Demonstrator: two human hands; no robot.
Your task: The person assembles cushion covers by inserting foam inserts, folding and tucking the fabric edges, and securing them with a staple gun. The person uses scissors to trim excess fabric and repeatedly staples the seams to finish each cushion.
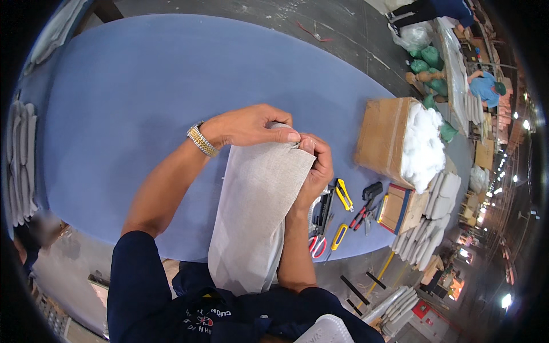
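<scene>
A long light-grey fabric cover (254,200), possibly a cushion cover, runs from my lap up over the near edge of the blue table. My left hand (251,127), with a watch (202,139) on its wrist, pinches the cover's top edge between thumb and fingers. Close beside it, my right hand (318,163) grips the top right corner. Both thumbs nearly meet at the edge. What lies inside the cover at the pinch is hidden by the cloth and fingers.
On the blue table (143,74), right of my right forearm, lie red-handled scissors (318,246), a yellow cutter (343,194), a yellow screwdriver (338,236) and pliers (358,218). Beyond stands a cardboard box (382,137) with white stuffing (423,146). Grey cushions (420,240) are stacked nearby.
</scene>
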